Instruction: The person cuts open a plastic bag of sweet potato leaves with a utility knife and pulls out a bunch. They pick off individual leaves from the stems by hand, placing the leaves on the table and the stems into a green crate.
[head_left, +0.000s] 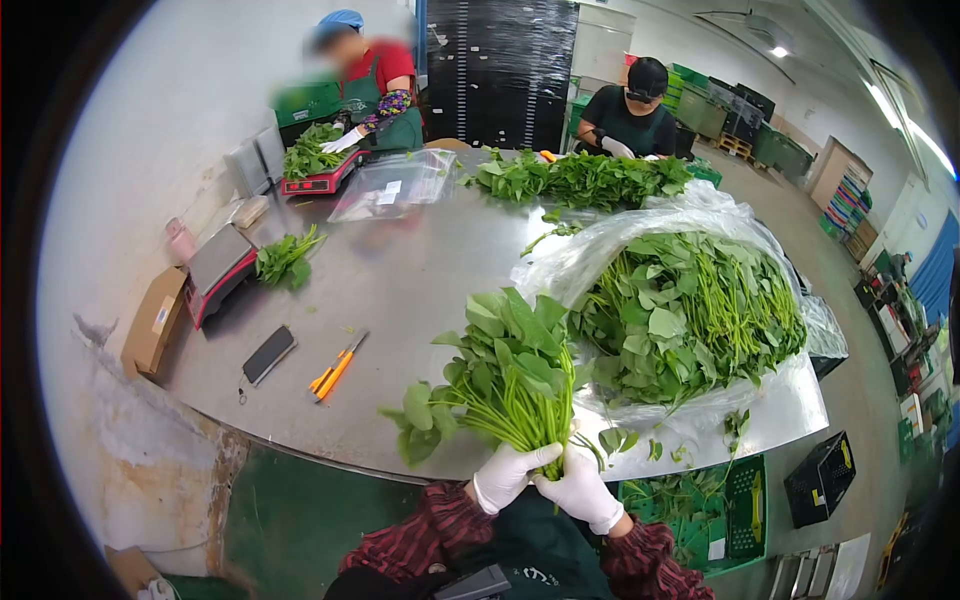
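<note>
A bunch of leafy green stems (515,375) stands upright over the table's front edge, its leaves fanned out at the top. My left hand (510,477), in a white glove, is closed round the lower stems from the left. From the right, my right hand (583,490), also gloved, grips the same stem ends, and the two hands touch. Just beyond them a large heap of greens (690,310) lies in clear plastic sheeting (690,212). Orange-handled scissors (338,372) and a dark phone (268,355) lie on the metal table (400,270) to the left.
A red scale (222,272) and a small bunch of greens (287,260) are at the left. Two people work across the table, near another scale (322,180), plastic bags (393,187) and more greens (580,180). Below right is a green crate (745,510).
</note>
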